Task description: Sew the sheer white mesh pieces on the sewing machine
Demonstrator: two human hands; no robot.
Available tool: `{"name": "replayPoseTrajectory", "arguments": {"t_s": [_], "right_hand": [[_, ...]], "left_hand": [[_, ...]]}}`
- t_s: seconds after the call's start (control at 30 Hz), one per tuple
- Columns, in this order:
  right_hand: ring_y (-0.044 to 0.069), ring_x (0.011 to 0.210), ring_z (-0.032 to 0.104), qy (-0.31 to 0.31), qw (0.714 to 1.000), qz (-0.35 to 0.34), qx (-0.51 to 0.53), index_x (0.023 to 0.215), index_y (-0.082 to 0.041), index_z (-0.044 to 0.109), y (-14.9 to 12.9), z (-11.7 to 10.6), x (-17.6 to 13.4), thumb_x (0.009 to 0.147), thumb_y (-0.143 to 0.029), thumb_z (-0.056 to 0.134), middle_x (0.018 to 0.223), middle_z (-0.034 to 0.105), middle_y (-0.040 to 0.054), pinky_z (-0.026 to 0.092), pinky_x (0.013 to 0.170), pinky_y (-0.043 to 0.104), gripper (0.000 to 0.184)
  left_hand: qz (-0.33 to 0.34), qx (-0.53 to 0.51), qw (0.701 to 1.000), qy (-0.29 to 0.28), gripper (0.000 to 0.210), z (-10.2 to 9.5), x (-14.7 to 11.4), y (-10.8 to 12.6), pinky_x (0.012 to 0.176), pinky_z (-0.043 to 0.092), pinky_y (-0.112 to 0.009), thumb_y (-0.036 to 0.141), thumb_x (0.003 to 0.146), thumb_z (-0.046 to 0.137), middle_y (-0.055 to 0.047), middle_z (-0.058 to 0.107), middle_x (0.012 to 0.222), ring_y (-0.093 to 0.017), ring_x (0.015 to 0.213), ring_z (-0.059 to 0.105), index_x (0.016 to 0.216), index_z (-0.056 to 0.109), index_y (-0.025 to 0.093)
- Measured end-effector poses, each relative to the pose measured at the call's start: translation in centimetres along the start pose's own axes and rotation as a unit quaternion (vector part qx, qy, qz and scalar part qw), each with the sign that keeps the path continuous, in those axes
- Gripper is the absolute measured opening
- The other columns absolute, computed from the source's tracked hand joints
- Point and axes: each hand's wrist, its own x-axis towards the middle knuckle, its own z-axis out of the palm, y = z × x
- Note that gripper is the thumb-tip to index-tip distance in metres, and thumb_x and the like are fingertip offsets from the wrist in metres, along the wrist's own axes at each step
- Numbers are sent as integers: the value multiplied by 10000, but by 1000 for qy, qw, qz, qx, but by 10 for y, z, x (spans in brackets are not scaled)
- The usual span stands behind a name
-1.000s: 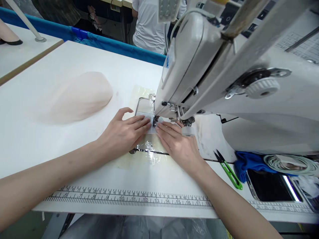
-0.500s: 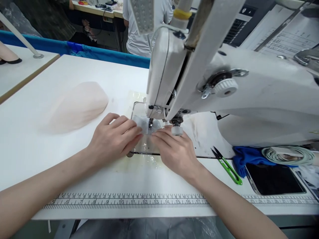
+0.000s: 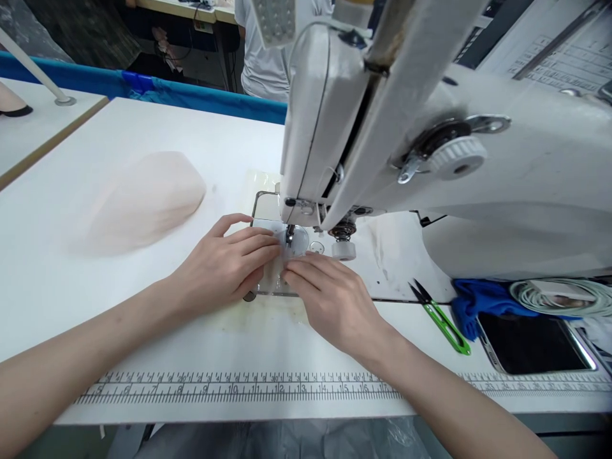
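A white sewing machine [image 3: 306,127] stands before me, its presser foot [image 3: 289,234] down near the needle plate. Just left of the foot is my left hand [image 3: 229,261], fingers bent together and thumb tucked under, the tips close to the plate. My right hand [image 3: 329,293] lies right and in front of the foot, its fingers pressed together and pointing left. Both hands' fingertips nearly meet. Whatever thin material they pinch is see-through or hidden under the fingers. To the left, a sheer beige fabric piece [image 3: 148,197] lies flat on the white table [image 3: 182,350].
Green thread snips [image 3: 444,325] lie at the right, beside a blue cloth [image 3: 471,306], a phone [image 3: 535,344] and a coil of pale cord [image 3: 559,296]. A printed ruler [image 3: 229,387] runs along the front edge. Beyond the blue border [image 3: 201,95] another person [image 3: 265,51] stands.
My view has shifted slightly. Both hands have drawn nearer each other; my right hand has slid a little left and toward me, uncovering more of the plate beside the foot.
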Motion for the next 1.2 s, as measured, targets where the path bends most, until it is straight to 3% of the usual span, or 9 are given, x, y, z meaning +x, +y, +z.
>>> {"name": "replayPoseTrajectory", "arguments": {"t_s": [0.1,0.27,0.4,0.6,1.2], "right_hand": [[174,912,655,-1,999,35,8,935,-145,675,3,0,0,846,51,426,970,732,57,529,769,293,330],[200,888,620,-43,997,52,-21,957,-123,666,7,0,1,839,30,440,1030,711,95,500,667,301,298],[221,925,613,-51,995,50,-65,1052,-103,652,12,1,1,852,-2,455,1098,707,122,477,705,330,299],[241,985,596,-48,989,43,-133,1112,-90,651,16,1,1,866,-67,508,981,745,112,415,794,369,286],[214,992,585,-42,990,36,-130,1066,-129,711,18,2,0,897,-51,460,1209,694,65,358,874,372,313]], "left_hand": [[11,-7,1000,-20,357,4,0,2,1075,354,-429,113,924,418,-89,670,1216,-216,1159,604,1225,607,153],[16,13,999,-38,341,8,1,6,1066,384,-437,163,927,435,-116,642,1204,-233,1131,604,1196,644,153],[19,55,998,-32,332,5,1,11,1031,418,-436,191,947,439,-104,661,1222,-230,1114,624,1203,650,164],[21,95,994,-52,353,4,-3,15,1114,357,-487,251,982,437,-113,614,1318,-258,1235,573,1277,596,140],[5,97,995,-30,347,7,-2,20,1145,321,-498,263,973,457,-107,646,1274,-246,1207,596,1272,602,165]]}}
